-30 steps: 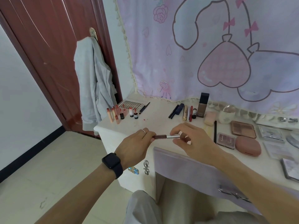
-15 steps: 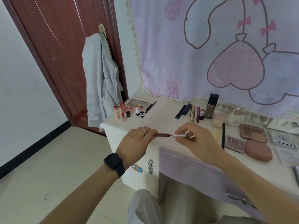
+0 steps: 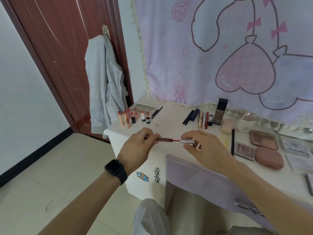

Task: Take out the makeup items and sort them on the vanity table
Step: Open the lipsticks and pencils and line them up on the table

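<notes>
Two hands hold a lip gloss tube (image 3: 163, 139) just above the counter (image 3: 176, 128).
The left hand (image 3: 137, 146) grips the tube, fingers (image 3: 152, 135) curled round it. The right hand (image 3: 206, 148) pinches its silver cap (image 3: 187, 141), wand partly out. Beyond, lipsticks (image 3: 126, 118) stand at the far-left corner.

What I can't make out from here
The left hand (image 3: 135, 147) hides the rear of the lip gloss tube (image 3: 163, 139), and fingers of the right hand (image 3: 209, 149) cover part of the silver cap (image 3: 187, 141). Print on the clear packets (image 3: 295, 146) is blurred. Labels on the lipsticks (image 3: 143, 116) are too small for me to read. The right edge cuts off the dark-rimmed flat item (image 3: 310, 184).
</notes>
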Action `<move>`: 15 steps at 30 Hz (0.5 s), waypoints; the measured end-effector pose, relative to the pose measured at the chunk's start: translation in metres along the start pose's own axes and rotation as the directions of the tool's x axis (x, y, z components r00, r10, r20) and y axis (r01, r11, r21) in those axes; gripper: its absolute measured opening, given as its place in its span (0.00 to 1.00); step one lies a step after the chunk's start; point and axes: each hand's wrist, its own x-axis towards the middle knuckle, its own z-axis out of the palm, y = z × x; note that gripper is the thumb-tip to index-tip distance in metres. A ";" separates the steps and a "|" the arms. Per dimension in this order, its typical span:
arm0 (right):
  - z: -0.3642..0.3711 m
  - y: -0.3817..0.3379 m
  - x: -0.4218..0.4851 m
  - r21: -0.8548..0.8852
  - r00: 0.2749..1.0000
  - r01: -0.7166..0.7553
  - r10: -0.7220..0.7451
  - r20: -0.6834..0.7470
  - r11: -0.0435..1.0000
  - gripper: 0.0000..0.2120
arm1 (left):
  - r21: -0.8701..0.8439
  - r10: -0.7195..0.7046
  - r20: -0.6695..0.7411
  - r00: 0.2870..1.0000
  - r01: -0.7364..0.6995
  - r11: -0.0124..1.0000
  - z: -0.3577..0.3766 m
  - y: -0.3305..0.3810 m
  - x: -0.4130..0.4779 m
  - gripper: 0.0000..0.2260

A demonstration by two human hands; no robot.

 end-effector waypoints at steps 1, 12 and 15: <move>-0.001 -0.004 0.000 0.048 0.995 -0.085 0.083 0.054 0.995 0.16 | 0.002 -0.001 -0.003 1.000 0.001 1.000 -0.001 0.001 0.001 0.10; -0.014 -0.011 -0.004 0.483 0.919 -0.392 0.350 0.178 0.783 0.11 | -0.034 0.002 -0.049 0.999 -0.004 0.999 -0.002 0.011 -0.004 0.11; -0.016 -0.007 -0.011 0.462 0.943 -0.318 0.328 0.062 0.828 0.05 | -0.063 -0.004 -0.047 0.999 0.001 0.998 0.001 0.011 -0.007 0.13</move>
